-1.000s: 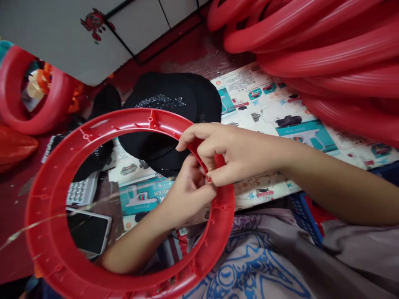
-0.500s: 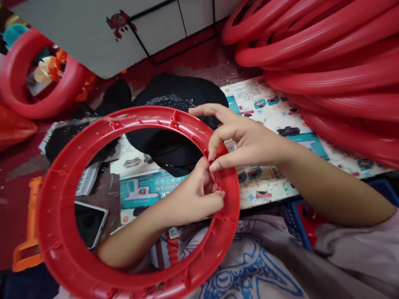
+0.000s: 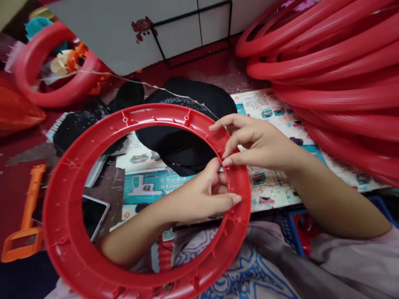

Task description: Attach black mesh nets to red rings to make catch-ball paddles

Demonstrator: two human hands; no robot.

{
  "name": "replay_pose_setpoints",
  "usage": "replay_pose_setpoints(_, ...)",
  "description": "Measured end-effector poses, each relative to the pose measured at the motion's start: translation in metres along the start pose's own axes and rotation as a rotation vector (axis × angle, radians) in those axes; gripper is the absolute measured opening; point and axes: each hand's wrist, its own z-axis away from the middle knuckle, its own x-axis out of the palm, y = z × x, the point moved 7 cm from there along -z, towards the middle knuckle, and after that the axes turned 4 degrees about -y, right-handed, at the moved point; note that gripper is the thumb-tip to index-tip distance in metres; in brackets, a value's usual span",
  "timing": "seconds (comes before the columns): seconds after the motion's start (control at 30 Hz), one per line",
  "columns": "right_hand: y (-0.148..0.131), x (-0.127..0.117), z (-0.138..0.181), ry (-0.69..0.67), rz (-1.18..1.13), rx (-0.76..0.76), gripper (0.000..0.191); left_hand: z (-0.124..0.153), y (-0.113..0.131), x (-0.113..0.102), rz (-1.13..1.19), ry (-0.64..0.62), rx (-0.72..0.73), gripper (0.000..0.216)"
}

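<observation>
A large red plastic ring (image 3: 62, 232) lies tilted over my lap. My left hand (image 3: 202, 195) reaches up through its opening, fingers curled closed around the ring's right inner rim. Just above it, my right hand (image 3: 262, 143) pinches thumb and forefinger together at the same spot on the rim, with the other fingers spread. A thin pale string (image 3: 149, 86) runs from the upper left down to my right hand's fingers.
Several red rings (image 3: 336, 83) are stacked at the right. A black cap (image 3: 183, 145) and a printed cardboard sheet (image 3: 280, 116) lie behind the ring. A phone (image 3: 93, 211) shows through the ring, an orange tool (image 3: 26, 220) lies left, and a decorated red ring (image 3: 37, 95) sits far left.
The ring and both hands have shifted right in view. The string now stretches taut from the upper left to my right hand, and the orange tool has come into view.
</observation>
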Motion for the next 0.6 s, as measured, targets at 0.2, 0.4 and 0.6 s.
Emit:
replay_pose_setpoints(0.2,-0.001,0.007,-0.003,0.013,-0.034,-0.021,0.005,-0.009,0.018,-0.017,0.071,0.224,0.341,0.046)
replay_pose_setpoints(0.4,0.002,0.011,-0.001,0.082,-0.154,-0.05,0.008,-0.007,0.017,-0.016,-0.085,0.246,0.285,0.053)
replay_pose_setpoints(0.6,0.0,0.011,0.0,0.029,-0.13,-0.034,0.006,-0.005,0.009,-0.001,-0.128,0.067,0.115,0.063)
